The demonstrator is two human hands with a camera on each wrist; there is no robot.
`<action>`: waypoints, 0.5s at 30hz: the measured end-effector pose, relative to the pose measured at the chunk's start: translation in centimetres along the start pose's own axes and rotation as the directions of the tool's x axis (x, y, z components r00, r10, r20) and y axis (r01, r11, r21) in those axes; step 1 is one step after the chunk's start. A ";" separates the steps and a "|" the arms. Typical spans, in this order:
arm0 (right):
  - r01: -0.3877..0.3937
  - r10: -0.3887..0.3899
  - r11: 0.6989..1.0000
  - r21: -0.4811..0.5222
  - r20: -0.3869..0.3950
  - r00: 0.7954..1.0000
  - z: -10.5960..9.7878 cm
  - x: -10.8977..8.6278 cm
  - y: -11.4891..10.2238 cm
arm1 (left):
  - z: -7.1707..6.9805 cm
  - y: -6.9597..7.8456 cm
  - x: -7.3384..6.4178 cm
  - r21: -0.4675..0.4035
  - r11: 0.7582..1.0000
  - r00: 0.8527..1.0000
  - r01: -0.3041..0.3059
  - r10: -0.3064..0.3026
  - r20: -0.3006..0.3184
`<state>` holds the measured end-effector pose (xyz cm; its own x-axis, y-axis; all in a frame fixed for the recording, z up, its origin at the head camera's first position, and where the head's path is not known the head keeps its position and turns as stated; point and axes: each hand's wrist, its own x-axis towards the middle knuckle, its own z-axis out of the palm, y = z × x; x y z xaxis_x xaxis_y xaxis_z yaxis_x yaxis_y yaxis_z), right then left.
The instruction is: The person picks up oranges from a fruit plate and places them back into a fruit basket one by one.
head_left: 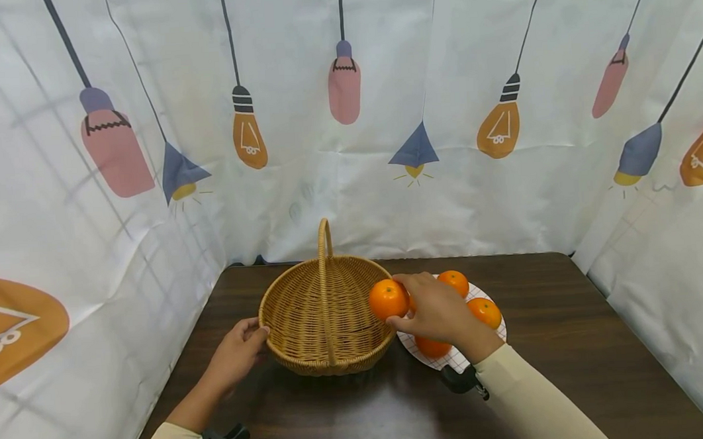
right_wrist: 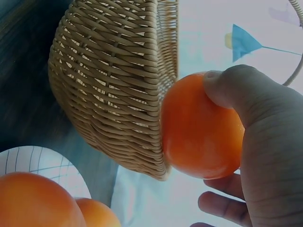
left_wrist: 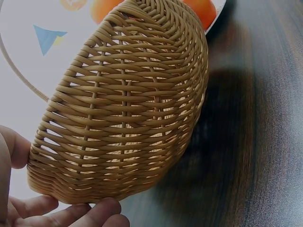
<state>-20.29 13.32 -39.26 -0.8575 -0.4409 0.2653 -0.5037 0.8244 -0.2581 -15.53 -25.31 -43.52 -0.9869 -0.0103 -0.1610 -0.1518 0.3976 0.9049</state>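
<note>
A woven wicker basket [head_left: 296, 308] with a tall arched handle stands on the table. My left hand [head_left: 235, 357] holds its left rim, thumb on the upper edge and fingers against the outer wall, as the left wrist view shows on the basket [left_wrist: 123, 104]. In my right hand [head_left: 436, 311] is an orange [head_left: 388, 299], pinched between thumb and fingers at the basket's right rim. The right wrist view has this orange [right_wrist: 201, 130] right beside the rim; whether they touch I cannot tell. Inside the basket, only bare weave shows.
Right of the basket, a white plate [head_left: 459, 362] with a grid pattern carries several oranges [head_left: 484, 312], partly hidden by the right hand. Dark wood tabletop [head_left: 572, 340] extends around them. A white curtain [head_left: 303, 209] printed with lamps hangs behind and at both sides.
</note>
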 end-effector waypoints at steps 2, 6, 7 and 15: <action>0.007 -0.007 1.000 0.000 -0.005 1.000 0.1 0.0 0.0 | 0.0 0.0 0.0 0.001 1.000 1.000 0.002 -0.002 -0.001; 0.016 -0.016 1.000 -0.005 -0.011 1.000 0.2 0.0 0.0 | 0.0 0.0 0.0 0.007 1.000 1.000 0.005 -0.005 -0.004; 0.014 -0.014 1.000 -0.006 -0.009 1.000 0.2 -0.1 0.0 | 0.0 0.0 0.0 0.007 1.000 1.000 0.005 -0.005 -0.004; 0.021 -0.021 1.000 0.003 -0.018 1.000 0.1 -0.2 0.0 | 0.1 0.0 -0.2 0.001 1.000 1.000 -0.007 0.007 -0.002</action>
<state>-20.10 13.38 -39.42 -0.8445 -0.4520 0.2874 -0.5223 0.8138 -0.2549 -15.35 -25.23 -43.48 -0.9881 -0.0096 -0.1535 -0.1446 0.3984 0.9057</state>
